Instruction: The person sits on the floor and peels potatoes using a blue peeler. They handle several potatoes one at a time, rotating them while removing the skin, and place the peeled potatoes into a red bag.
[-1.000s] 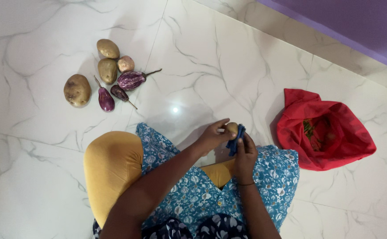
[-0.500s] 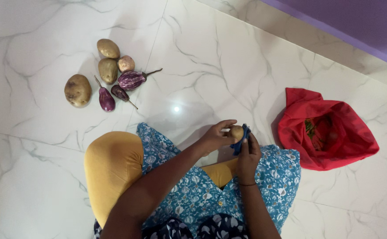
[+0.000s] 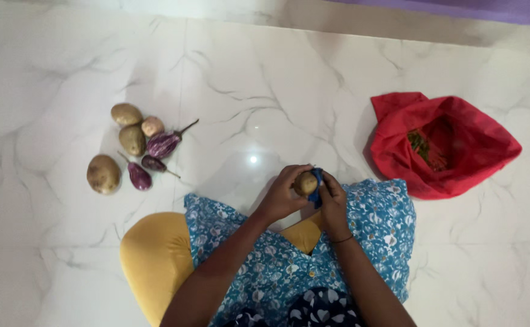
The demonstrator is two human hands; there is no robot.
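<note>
On the white marble-patterned floor [image 3: 265, 91], far left, lies a cluster of 4 brown potatoes [image 3: 103, 174] and 3 small purple striped eggplants [image 3: 163, 145], well apart from the hands. In the middle, above the lap, the left hand [image 3: 282, 197] curls its fingers around a small round tan potato [image 3: 305, 183], while the right hand [image 3: 334, 204] pinches a blue cloth-like piece [image 3: 317, 183] pressed against that potato's right side. Farther right, an open red fabric bag [image 3: 446, 145] with greenish stems inside sits on the floor beside the blue floral-print garment [image 3: 374, 224].
</note>
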